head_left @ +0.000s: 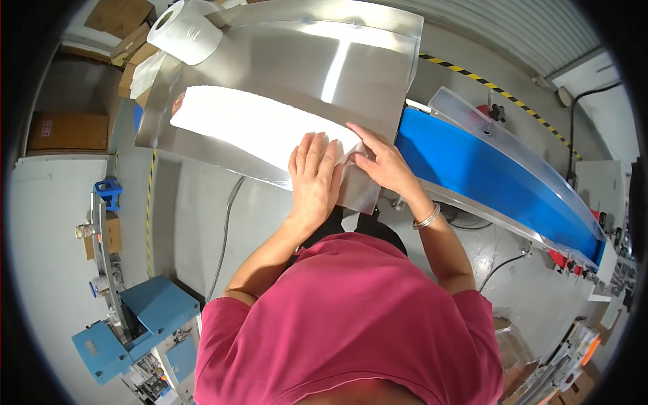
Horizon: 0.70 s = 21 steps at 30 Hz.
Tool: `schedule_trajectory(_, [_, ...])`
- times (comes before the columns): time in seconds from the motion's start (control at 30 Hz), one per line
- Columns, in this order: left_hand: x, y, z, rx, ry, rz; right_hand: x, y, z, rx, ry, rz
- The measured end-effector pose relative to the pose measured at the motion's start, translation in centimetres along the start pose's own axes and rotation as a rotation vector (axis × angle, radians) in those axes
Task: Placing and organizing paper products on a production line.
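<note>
A long, bright white bundle (236, 125) lies across the shiny metal table (290, 64) in front of me. It looks like soft tissue, but glare washes out its surface; a small reddish-brown patch shows at its left end. My left hand (314, 172) rests flat on top of it near the right end, fingers stretched out. At that right end, my right hand (383, 162) has its thumb and forefinger on either side of the bundle's end, where the white material looks creased. A metal bangle (426, 216) circles my right wrist.
A large white roll (184, 32) stands at the table's far left corner. Right of the table runs a blue conveyor belt (486, 169) with a clear guard (513, 135). Cardboard boxes (67, 131) sit at left, above a blue machine (158, 304). A cable (226, 229) crosses the floor.
</note>
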<state>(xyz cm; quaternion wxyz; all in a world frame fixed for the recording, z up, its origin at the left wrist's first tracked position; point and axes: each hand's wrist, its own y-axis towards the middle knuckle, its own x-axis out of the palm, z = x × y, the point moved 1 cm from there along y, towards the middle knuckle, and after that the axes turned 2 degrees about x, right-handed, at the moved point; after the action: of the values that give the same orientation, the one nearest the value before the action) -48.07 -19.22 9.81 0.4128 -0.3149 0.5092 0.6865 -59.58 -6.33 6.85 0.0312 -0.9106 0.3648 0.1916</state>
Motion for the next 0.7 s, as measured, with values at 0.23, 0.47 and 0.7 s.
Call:
schedule_trajectory(0.23, [0.1, -0.3, -0.6, 0.04, -0.069, 0.04, -0.5, 0.2, 0.2, -0.129, -0.113, 0.058])
schedule_trajectory(0.47, [0.2, -0.2, -0.7, 0.059, -0.1, 0.021, -2.2, 0.0, 0.7, 0.229, 0.067, -0.023])
schedule_trajectory(0.7, [-0.7, 0.4, -1.1, -0.031, -0.062, 0.003, -2.4, -1.4, 3.0, 0.071, -0.014, 0.035])
